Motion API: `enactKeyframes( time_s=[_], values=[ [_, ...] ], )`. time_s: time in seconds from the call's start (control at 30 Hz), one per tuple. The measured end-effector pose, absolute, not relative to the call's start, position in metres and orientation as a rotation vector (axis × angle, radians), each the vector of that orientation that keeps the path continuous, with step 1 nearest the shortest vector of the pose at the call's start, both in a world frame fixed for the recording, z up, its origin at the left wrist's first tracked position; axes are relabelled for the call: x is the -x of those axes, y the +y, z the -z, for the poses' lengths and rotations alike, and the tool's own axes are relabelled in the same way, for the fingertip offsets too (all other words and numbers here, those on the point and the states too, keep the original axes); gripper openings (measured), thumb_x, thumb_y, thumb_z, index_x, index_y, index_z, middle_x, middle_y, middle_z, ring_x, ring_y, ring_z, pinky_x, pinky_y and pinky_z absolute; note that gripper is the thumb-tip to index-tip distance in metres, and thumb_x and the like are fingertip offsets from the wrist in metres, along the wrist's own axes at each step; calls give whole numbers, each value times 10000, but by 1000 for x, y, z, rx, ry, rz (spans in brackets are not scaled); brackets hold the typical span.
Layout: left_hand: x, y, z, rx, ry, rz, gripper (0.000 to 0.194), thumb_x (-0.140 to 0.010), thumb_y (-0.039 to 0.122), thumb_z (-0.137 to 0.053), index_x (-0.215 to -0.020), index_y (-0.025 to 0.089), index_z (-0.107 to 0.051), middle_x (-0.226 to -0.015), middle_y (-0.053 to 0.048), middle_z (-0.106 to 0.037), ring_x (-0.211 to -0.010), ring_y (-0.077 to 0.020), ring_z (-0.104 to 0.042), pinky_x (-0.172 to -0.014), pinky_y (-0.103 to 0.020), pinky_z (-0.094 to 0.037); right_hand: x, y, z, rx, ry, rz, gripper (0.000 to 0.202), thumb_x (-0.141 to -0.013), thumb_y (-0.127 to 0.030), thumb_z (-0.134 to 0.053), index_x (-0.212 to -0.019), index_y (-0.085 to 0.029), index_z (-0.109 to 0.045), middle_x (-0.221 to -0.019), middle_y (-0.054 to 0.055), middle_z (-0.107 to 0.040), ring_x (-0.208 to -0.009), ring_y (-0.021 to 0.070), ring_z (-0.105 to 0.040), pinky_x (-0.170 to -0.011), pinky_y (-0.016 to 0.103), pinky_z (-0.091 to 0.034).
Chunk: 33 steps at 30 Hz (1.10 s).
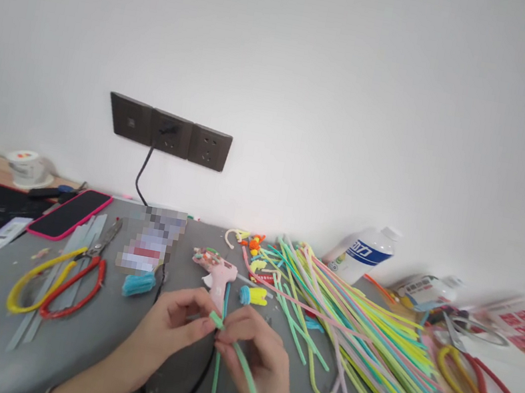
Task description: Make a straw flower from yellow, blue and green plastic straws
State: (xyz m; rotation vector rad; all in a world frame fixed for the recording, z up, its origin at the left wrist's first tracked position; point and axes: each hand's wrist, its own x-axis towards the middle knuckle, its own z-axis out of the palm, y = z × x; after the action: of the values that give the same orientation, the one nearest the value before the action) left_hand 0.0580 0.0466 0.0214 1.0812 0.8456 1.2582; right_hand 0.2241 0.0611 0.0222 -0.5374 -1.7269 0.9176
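Note:
A light green pipe cleaner runs between both of my hands near the front middle of the table. My left hand pinches its short bent end between thumb and fingers. Close beside it, my right hand grips the same stem, whose long part trails down toward the bottom edge. Just beyond my fingers lies a pink glue gun, its lower part hidden behind my hands. Another green stem lies on the table below them. A blue coiled bundle and a yellow-and-blue one rest nearby.
Many coloured pipe cleaners spread across the right. Red-and-yellow pliers lie on clear glue sticks at left, near a pink-edged phone. A white bottle and scissors are at right. A black cord hangs from the socket.

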Motion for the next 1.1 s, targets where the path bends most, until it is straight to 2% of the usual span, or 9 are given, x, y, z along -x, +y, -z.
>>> enactKeyframes(
  time_s=[0.07,0.2,0.37,0.5,0.6,0.7,0.93,1.1],
  values=[
    [-58,47,-21,-1071,864,-1242,201,-745,351,-764,-795,166,-705,-721,-6,-605,-649,-117,-506,-540,-185,-401,-226,62,-25,608,-1699,-902,147,-841,-81,-625,-824,-227,-637,-740,23,-632,-690,163,-595,-622,267,-443],
    [-59,47,-20,-971,847,-1221,318,-709,409,-788,-899,172,-691,-711,-10,-626,-640,-125,-535,-500,-180,-422,-228,62,-26,676,-1744,-796,165,-848,-69,-609,-850,-228,-650,-799,39,-647,-732,172,-624,-654,274,-465],
    [-61,45,-22,-878,813,-1200,263,-763,411,-746,-823,163,-683,-639,5,-616,-596,-101,-539,-525,-177,-432,-227,57,-24,694,-1853,-697,190,-859,-54,-574,-847,-216,-671,-856,60,-617,-739,164,-626,-660,262,-475],
    [-62,44,-25,-805,806,-1183,235,-745,373,-769,-769,161,-668,-625,25,-588,-567,-82,-526,-508,-166,-418,-225,56,-23,655,-1889,-693,182,-865,-62,-569,-874,-210,-673,-857,59,-619,-764,164,-630,-687,264,-482],
    [-62,44,-26,-844,826,-1171,258,-711,369,-795,-732,151,-659,-631,20,-594,-577,-88,-527,-513,-171,-423,-226,59,-22,699,-1775,-773,118,-865,-113,-603,-901,-214,-651,-818,46,-653,-753,168,-631,-694,273,-491],
    [-62,45,-25,-919,861,-1211,256,-704,357,-797,-709,149,-647,-665,15,-606,-581,-92,-528,-519,-183,-438,-227,62,-22,771,-1664,-888,22,-859,-195,-636,-842,-208,-635,-753,29,-661,-684,161,-620,-635,260,-486],
    [-61,46,-23,-1210,1014,-1271,183,-703,307,-772,-682,156,-670,-639,3,-637,-578,-131,-581,-551,-228,-484,-225,65,-19,820,-1495,-1180,151,-873,-326,-630,-817,-185,-623,-745,23,-619,-694,164,-599,-626,264,-476],
    [-59,45,-20,-1438,1115,-1332,79,-751,242,-716,-724,168,-710,-700,-30,-676,-646,-164,-637,-591,-234,-523,-222,64,-18,789,-1464,-1238,177,-870,-341,-639,-805,-179,-610,-749,19,-594,-694,152,-566,-642,258,-471]
  ],
)
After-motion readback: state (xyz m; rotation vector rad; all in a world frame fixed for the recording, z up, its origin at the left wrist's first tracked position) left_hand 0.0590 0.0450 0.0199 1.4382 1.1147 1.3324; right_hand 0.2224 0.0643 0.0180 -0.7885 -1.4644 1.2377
